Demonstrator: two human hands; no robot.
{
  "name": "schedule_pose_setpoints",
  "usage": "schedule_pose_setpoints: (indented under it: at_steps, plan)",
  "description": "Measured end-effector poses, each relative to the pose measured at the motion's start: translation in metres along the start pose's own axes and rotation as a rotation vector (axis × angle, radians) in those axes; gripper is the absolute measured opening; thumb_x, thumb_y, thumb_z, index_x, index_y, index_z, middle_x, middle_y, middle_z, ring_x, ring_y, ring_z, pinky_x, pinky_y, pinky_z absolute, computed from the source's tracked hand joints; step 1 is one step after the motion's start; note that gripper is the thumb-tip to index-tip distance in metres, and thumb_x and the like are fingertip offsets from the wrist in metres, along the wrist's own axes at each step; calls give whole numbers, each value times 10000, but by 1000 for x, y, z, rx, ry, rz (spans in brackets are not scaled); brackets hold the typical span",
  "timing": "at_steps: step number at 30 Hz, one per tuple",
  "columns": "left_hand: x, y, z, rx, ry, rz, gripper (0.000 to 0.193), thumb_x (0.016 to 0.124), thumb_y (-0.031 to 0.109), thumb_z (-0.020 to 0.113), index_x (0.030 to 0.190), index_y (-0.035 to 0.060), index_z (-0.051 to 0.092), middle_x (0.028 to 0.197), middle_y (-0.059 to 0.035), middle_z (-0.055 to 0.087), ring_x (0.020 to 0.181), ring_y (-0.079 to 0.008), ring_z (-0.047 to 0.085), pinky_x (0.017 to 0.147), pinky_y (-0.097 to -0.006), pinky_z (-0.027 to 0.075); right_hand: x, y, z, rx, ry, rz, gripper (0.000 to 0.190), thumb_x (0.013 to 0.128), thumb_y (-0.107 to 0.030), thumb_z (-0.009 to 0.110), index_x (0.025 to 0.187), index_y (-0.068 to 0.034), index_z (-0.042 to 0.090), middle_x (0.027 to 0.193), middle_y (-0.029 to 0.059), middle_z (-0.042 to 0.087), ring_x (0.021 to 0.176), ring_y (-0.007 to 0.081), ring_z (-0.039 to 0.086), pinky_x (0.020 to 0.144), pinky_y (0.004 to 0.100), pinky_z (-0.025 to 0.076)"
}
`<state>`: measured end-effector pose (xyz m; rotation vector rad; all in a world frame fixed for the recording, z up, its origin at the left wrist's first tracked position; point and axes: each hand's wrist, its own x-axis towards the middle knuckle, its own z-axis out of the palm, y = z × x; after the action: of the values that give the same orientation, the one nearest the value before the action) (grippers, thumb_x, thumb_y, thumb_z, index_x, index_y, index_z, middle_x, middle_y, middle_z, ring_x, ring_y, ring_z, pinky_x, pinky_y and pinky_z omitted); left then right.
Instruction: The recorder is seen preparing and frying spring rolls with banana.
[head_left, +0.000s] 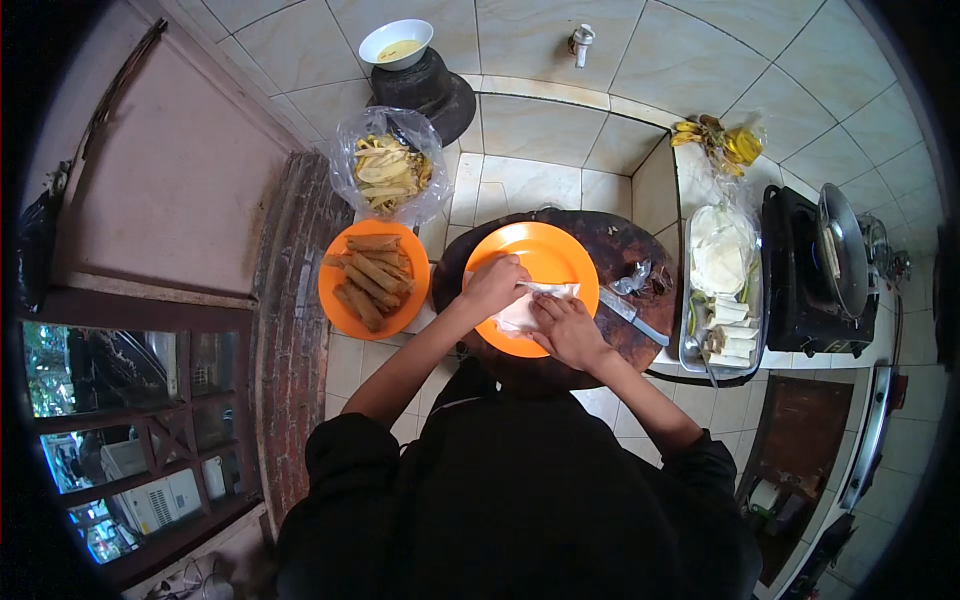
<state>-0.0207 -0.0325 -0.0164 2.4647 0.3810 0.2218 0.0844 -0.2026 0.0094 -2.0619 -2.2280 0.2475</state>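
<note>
A thin pale wrapper sheet (517, 313) lies on an orange plate (532, 238), its far edge folded over. My left hand (495, 286) grips the fold at its left end, fingers bent. With its fingertips on the middle of the fold, my right hand (568, 328) holds the sheet from the right. Whatever is inside the fold is hidden by the sheet and my fingers. The plate rests on a dark round wooden table (517, 373). Just right of the plate is a knife (634, 316), close to a crumpled piece of clear plastic (631, 277).
Brown rolls fill a second orange plate (330, 281) at left, below a bag of banana peels (435, 172). A white bowl (375, 46) of yellowish liquid stands on a dark stone mortar (409, 90). At right, a metal tray (685, 352) holds wrappers and pale rolls beside a stove (791, 300) with a wok (844, 277).
</note>
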Motion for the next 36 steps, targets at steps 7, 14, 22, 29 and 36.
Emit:
schedule_pose_setpoints:
  at_steps: [7, 14, 22, 29, 36]
  plan:
    - [1, 4, 4, 0, 67, -23, 155, 664, 97, 676, 798, 27, 642, 805, -122, 577, 849, -284, 554, 762, -360, 446, 2, 2, 2, 64, 65, 19, 442, 873, -364, 456, 1168, -38, 501, 1196, 115, 494, 1107, 251, 465, 907, 432, 359]
    - [19, -7, 4, -72, -89, -139, 199, 603, 85, 743, 754, 23, 630, 814, -136, 601, 827, -279, 569, 741, -358, 457, 36, 30, 5, 524, 219, 265, 167, 720, -73, 605, 878, -19, 614, 837, 123, 583, 813, 276, 582, 734, 362, 463]
    - [12, -20, 2, -115, -160, -279, 165, 578, 56, 751, 725, 54, 676, 799, -120, 643, 796, -273, 610, 729, -360, 472, 44, 38, 6, 454, 241, 247, 137, 638, -46, 634, 775, -52, 644, 785, 103, 606, 783, 268, 589, 719, 362, 468]
    - [11, 1, -23, 202, -120, -213, 168, 588, 115, 749, 742, 90, 686, 832, -96, 630, 855, -253, 581, 732, -356, 451, 45, 40, 7, 477, 204, 300, 126, 650, -52, 627, 774, -65, 644, 768, 97, 609, 789, 263, 594, 728, 373, 456]
    - [2, -5, -38, 374, -92, -328, 228, 638, 135, 705, 838, 61, 627, 966, -106, 547, 1003, -276, 487, 842, -390, 408, 45, 27, 3, 234, 183, 205, 268, 709, -108, 615, 977, -112, 616, 869, 78, 561, 837, 244, 567, 728, 366, 447]
